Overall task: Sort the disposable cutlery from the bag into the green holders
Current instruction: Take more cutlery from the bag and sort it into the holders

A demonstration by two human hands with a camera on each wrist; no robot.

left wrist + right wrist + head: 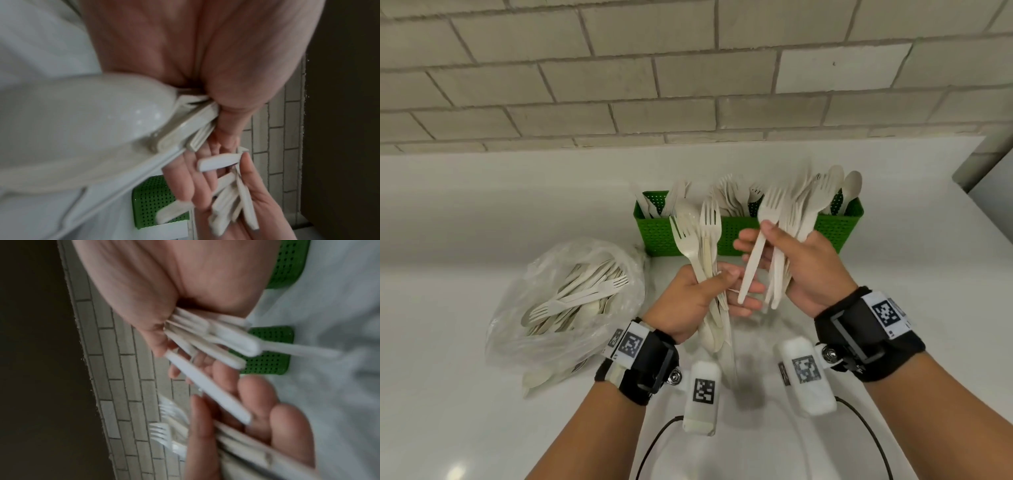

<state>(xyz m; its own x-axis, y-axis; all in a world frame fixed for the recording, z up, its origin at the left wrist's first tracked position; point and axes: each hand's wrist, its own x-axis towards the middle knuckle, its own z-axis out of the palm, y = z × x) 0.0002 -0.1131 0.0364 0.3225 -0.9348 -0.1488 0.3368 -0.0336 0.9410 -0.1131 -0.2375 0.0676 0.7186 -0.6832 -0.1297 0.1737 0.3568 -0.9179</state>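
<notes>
**Both hands full of cutlery above the counter**

Nearest the head camera are the two forearms with black wrist straps (650,359) carrying white camera pods; these bear only black-and-white square code markers, no readable words or brand.

The left hand (697,301) has its fingers and thumb curled round a mixed bunch of cutlery (700,236): forks and at least one spoon, long axes roughly upright, heads pointing away toward the wall, handle ends hanging below the palm. The right hand (803,270) clasps a fan of forks (796,212) in its palm, tines up and leaning slightly right, while its thumb and forefinger pinch a single fork (760,240) whose handle slants down-left, its tip just beside the left fingers.

Behind the hands, against the tiled wall (688,68), stands the green holder (659,233), perforated and already stocked with upright cutlery; the raised bunches hide much of its front and middle. To the left on the white counter (482,212) lies the clear plastic bag (565,308), open, with forks and spoons lying flat inside, mostly pointing right. Black cables trail beneath the wrists.
</notes>
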